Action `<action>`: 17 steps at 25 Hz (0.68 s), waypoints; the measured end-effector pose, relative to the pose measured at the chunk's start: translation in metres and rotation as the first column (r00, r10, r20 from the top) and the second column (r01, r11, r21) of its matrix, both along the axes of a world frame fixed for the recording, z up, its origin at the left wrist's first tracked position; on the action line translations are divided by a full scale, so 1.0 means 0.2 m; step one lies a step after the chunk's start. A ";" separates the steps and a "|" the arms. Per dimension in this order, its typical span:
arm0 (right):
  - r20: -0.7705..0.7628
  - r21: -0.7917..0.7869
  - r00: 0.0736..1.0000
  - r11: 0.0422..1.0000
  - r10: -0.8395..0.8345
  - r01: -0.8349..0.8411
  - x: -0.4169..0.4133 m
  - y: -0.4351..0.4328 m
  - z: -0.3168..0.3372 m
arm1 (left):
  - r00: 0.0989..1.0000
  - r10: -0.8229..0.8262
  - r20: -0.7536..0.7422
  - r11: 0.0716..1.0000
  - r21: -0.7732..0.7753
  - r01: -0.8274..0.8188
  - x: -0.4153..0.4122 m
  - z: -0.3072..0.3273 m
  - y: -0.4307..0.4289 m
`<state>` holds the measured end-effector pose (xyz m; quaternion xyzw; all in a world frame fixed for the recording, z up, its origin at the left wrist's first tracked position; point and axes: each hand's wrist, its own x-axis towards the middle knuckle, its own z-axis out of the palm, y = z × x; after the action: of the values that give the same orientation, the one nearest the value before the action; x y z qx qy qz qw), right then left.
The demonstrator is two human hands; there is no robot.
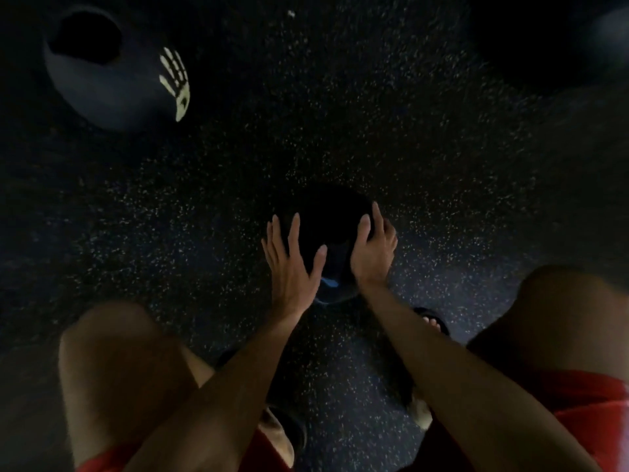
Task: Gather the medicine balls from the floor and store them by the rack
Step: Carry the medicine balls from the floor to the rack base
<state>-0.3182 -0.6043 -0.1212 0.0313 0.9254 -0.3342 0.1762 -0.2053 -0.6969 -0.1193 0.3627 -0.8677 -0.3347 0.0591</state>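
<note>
A small black medicine ball [326, 226] lies on the dark speckled floor [374, 131] right in front of me. My left hand [292, 257] lies against its left side with straight, spread fingers. My right hand [372, 247] cups its right side, fingers bent round the ball. A second, larger dark ball [112, 80] with a pale hand print sits on the floor at the upper left, far from both hands. The scene is dim.
My bare knees and red shorts fill the bottom corners, with my feet in dark sandals [432, 321] just behind the ball. A dark rounded shape [612, 32] shows at the top right edge. No rack is in view.
</note>
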 end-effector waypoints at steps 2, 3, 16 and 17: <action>0.056 0.027 0.998 1.000 0.007 -0.009 -0.27 -0.15 0.00 | 1.000 0.000 -0.030 1.000 0.023 0.000 -0.11 -0.02 -0.09; 0.081 0.030 0.996 0.999 0.028 -0.030 -0.40 -0.23 0.01 | 0.998 0.061 -0.022 0.997 0.047 -0.060 -0.19 -0.02 -0.14; -0.358 0.038 0.927 0.993 0.115 -0.109 -0.37 -0.62 -0.01 | 0.958 0.285 0.033 0.899 0.339 -0.279 -0.88 -0.08 -0.90; -0.348 0.026 0.932 0.995 0.100 -0.097 -0.47 -0.65 0.00 | 0.965 0.258 -0.053 0.912 0.343 -0.226 -0.88 -0.08 -0.90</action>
<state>-0.4122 -0.7336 -0.1221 -0.0742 0.9437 -0.3214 0.0260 -0.3810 -0.8775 -0.1360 0.4554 -0.7429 -0.4840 0.0801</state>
